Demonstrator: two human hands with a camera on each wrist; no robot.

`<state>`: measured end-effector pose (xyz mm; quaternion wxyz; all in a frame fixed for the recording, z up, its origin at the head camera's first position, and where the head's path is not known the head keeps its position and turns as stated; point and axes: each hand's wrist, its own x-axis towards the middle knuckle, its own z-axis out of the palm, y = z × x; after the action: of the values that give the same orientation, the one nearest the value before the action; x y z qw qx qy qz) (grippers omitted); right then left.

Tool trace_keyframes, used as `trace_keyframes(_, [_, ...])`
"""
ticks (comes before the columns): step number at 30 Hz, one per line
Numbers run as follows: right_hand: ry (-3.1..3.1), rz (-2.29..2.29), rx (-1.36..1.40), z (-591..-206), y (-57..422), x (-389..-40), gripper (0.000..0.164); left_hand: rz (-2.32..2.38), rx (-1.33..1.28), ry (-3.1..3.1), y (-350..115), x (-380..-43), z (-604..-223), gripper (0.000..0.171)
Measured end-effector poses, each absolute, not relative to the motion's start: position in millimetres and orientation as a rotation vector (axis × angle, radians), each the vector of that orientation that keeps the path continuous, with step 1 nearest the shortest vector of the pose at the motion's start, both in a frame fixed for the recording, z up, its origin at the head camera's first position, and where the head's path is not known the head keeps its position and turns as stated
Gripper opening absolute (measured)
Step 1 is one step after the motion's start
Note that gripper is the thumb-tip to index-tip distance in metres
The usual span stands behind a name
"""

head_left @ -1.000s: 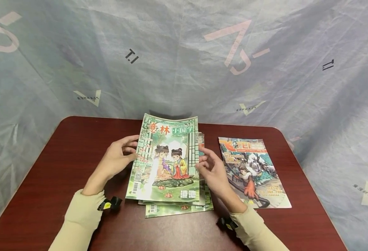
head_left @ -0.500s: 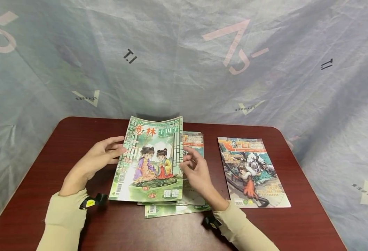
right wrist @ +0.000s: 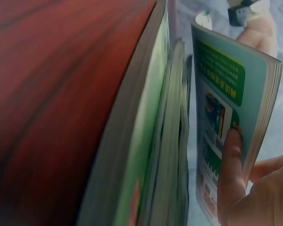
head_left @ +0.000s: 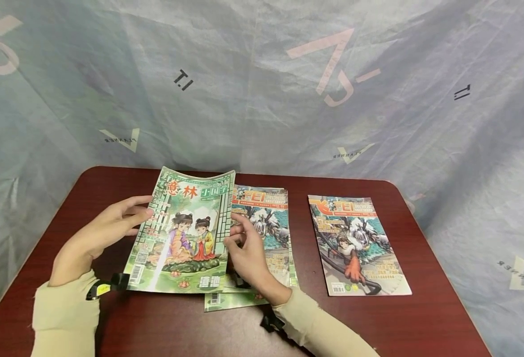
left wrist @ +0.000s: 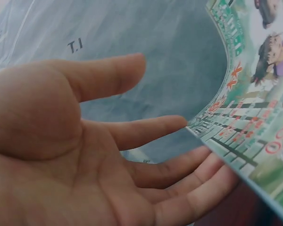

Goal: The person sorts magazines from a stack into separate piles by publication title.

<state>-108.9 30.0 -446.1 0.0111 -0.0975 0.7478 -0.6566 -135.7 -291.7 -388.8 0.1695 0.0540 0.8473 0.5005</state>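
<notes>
A green magazine [head_left: 188,233] with two illustrated figures on its cover is held up off the stack, its top edge bowed. My right hand [head_left: 250,253] pinches its right edge. In the right wrist view, one finger [right wrist: 232,165] lies on the magazine's back cover. At the left edge is my left hand [head_left: 96,230]. Its fingers reach straight out, with fingertips at and under the edge, while the thumb [left wrist: 118,75] stands apart from the cover. Under the raised magazine, partly hidden, an orange-titled magazine [head_left: 266,218] lies on another green magazine [head_left: 228,302].
Another orange-titled magazine [head_left: 360,248] lies by itself on the right of the dark red table [head_left: 355,327]. A grey printed cloth [head_left: 253,99] hangs behind the table's far edge. Stacked page edges [right wrist: 172,141] show beside the tabletop in the right wrist view.
Both hands have carried the green magazine leftward off the stack. More of the orange-titled magazine underneath now shows. The magazine at the right has stayed in place.
</notes>
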Motion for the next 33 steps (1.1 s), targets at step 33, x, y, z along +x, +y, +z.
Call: trace_keyframes(33, [2.288, -1.941, -0.262, -449, -58, -106, 0.057, 1.286, -0.034, 2.422, -363, -122, -391, 0.073])
